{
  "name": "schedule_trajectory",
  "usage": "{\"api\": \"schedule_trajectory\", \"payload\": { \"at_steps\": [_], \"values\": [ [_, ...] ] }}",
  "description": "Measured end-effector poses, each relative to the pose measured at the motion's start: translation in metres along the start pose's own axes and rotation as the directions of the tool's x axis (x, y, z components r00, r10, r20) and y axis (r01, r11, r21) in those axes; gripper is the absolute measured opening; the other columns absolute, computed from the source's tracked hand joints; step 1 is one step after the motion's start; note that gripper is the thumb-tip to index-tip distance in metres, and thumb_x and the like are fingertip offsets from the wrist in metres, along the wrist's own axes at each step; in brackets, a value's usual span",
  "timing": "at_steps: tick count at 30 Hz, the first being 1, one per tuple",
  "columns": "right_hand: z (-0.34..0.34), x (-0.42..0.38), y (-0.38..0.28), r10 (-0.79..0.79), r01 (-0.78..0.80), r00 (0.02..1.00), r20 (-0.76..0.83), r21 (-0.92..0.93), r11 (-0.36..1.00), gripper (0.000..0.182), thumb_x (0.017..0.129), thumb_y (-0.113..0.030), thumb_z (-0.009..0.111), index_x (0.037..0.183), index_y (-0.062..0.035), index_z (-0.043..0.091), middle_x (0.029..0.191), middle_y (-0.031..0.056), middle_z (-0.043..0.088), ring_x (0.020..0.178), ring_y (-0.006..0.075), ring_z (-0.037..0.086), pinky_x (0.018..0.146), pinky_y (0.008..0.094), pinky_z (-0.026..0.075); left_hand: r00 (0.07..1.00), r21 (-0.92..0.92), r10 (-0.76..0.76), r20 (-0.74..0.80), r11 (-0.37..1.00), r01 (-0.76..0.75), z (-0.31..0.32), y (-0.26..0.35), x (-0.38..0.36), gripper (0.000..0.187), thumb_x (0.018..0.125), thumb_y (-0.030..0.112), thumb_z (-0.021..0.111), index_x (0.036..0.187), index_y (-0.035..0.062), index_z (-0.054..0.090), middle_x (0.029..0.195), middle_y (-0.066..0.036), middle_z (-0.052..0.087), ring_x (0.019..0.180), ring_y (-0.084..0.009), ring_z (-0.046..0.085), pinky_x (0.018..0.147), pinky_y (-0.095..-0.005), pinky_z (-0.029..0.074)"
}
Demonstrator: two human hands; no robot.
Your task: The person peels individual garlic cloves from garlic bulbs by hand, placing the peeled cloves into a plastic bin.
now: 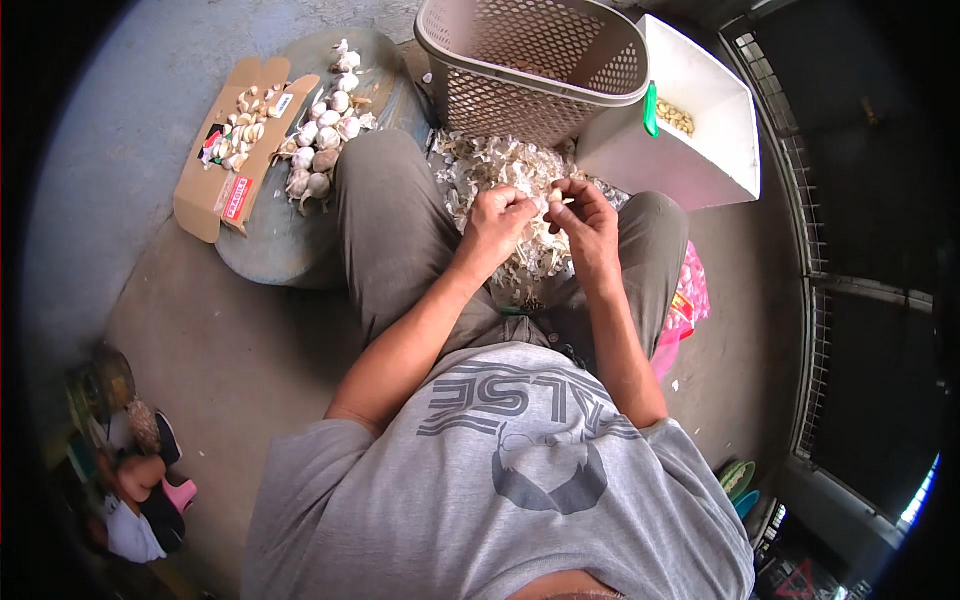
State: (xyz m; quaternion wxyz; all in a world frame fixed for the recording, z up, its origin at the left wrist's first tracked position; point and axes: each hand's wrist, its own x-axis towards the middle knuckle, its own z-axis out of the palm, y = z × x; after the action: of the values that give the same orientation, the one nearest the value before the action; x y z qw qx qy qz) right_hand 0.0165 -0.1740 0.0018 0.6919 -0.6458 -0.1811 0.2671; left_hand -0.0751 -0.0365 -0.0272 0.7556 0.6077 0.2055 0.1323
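Note:
Over a heap of papery garlic skins between the knees, both hands are close together. My right hand pinches a pale garlic clove between thumb and fingertips. Beside it, my left hand is closed, its fingertips pressed together near the clove; anything in them is too small to make out. Whole garlic bulbs lie on a round stool at the left, next to an opened cardboard box holding loose cloves. Peeled cloves are inside a white container at the right.
A tall perforated basket stands behind the skins. Something green hangs over the white container's edge. A pink bag lies beside the right knee. A metal grille runs along the right. Another person's leg shows at lower left.

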Motion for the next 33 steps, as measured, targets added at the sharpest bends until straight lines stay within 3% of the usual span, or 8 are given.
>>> {"api": "schedule_trajectory", "payload": {
  "at_steps": [4, 6, 13, 17, 20, 24, 28, 33],
  "values": [
    [-0.001, -0.001, -0.008, 0.084, -0.097, 0.995, 0.050, 0.401, 0.911, 0.030, 0.097, -0.003, 0.061, 0.126, 0.0021, 0.057, 0.103, 0.0053, 0.065, 0.084, 0.0171, 0.067, 0.072, 0.0304, 0.055, 0.963, -0.399, -0.268, -0.019, 0.885, 0.238, -0.004, 0.017, -0.003, 0.039, 0.101, 0.043, 0.059, 0.091, 0.0062, 0.067, 0.072, -0.002, 0.063, 0.058, -0.0104, 0.061, 0.046, -0.0259, 0.048],
    [-0.001, -0.002, -0.009, 0.132, -0.189, 0.981, 0.139, 0.587, 0.787, 0.029, 0.096, -0.002, 0.061, 0.124, 0.0014, 0.057, 0.103, 0.0065, 0.064, 0.086, 0.0206, 0.069, 0.073, 0.0335, 0.056, 0.954, -0.482, -0.298, 0.019, 0.834, 0.270, -0.007, 0.013, -0.002, 0.036, 0.101, 0.041, 0.058, 0.096, 0.0069, 0.066, 0.076, -0.003, 0.064, 0.060, -0.0115, 0.062, 0.047, -0.0273, 0.048],
    [0.008, -0.005, -0.041, 0.122, -0.185, 0.943, 0.308, 0.185, 0.965, 0.029, 0.093, -0.003, 0.067, 0.121, 0.0033, 0.060, 0.095, 0.0073, 0.066, 0.076, 0.0182, 0.067, 0.065, 0.0316, 0.056, 0.943, -0.492, -0.325, -0.075, 0.835, 0.248, -0.004, 0.013, -0.002, 0.022, 0.094, 0.031, 0.062, 0.104, 0.0114, 0.065, 0.087, -0.002, 0.064, 0.061, -0.0147, 0.060, 0.049, -0.0299, 0.048],
    [0.009, 0.023, -0.088, 0.076, -0.080, 0.929, 0.361, -0.003, 0.997, 0.024, 0.091, -0.005, 0.072, 0.112, 0.0042, 0.066, 0.088, 0.0085, 0.069, 0.071, 0.0157, 0.067, 0.061, 0.0294, 0.055, 0.953, -0.528, -0.302, 0.003, 0.809, 0.258, -0.006, 0.012, -0.003, 0.021, 0.091, 0.029, 0.066, 0.101, 0.0112, 0.065, 0.080, -0.001, 0.060, 0.059, -0.0138, 0.057, 0.051, -0.0296, 0.047],
    [0.007, 0.065, -0.108, -0.097, 0.051, 0.927, 0.362, 0.136, 0.989, 0.029, 0.093, -0.008, 0.071, 0.118, 0.0044, 0.065, 0.097, 0.0099, 0.069, 0.073, 0.0151, 0.067, 0.059, 0.0302, 0.057, 0.961, -0.579, -0.273, 0.052, 0.776, 0.251, -0.006, 0.009, -0.001, 0.017, 0.091, 0.024, 0.065, 0.100, 0.0086, 0.065, 0.072, 0.000, 0.055, 0.050, -0.0134, 0.050, 0.049, -0.0299, 0.047],
    [0.010, 0.075, -0.133, -0.169, 0.033, 0.916, 0.365, 0.351, 0.936, 0.027, 0.094, -0.006, 0.069, 0.118, 0.0051, 0.066, 0.092, 0.0092, 0.070, 0.067, 0.0166, 0.068, 0.056, 0.0289, 0.057, 0.958, -0.577, -0.283, 0.057, 0.774, 0.262, -0.008, 0.021, -0.005, 0.016, 0.091, 0.019, 0.063, 0.099, 0.0054, 0.065, 0.069, -0.001, 0.056, 0.051, -0.0145, 0.053, 0.048, -0.0293, 0.048],
    [0.012, 0.055, -0.123, -0.085, -0.081, 0.835, 0.544, 0.275, 0.958, 0.026, 0.092, 0.001, 0.067, 0.117, 0.0056, 0.067, 0.091, 0.0098, 0.071, 0.058, 0.0152, 0.066, 0.052, 0.0262, 0.056, 0.956, -0.576, -0.287, 0.065, 0.771, 0.271, -0.009, 0.020, -0.003, 0.017, 0.090, 0.020, 0.064, 0.098, 0.0052, 0.065, 0.075, -0.003, 0.060, 0.054, -0.0151, 0.057, 0.048, -0.0292, 0.049],
    [-0.002, 0.068, -0.099, -0.015, -0.082, 0.815, 0.579, 0.141, 0.987, 0.025, 0.091, -0.002, 0.071, 0.114, 0.0044, 0.065, 0.093, 0.0107, 0.071, 0.061, 0.0148, 0.068, 0.049, 0.0260, 0.054, 0.955, -0.565, -0.283, 0.083, 0.776, 0.279, -0.004, 0.022, -0.004, 0.019, 0.088, 0.019, 0.064, 0.100, 0.0037, 0.064, 0.078, -0.003, 0.061, 0.054, -0.0126, 0.056, 0.047, -0.0270, 0.048]
  ]
}}
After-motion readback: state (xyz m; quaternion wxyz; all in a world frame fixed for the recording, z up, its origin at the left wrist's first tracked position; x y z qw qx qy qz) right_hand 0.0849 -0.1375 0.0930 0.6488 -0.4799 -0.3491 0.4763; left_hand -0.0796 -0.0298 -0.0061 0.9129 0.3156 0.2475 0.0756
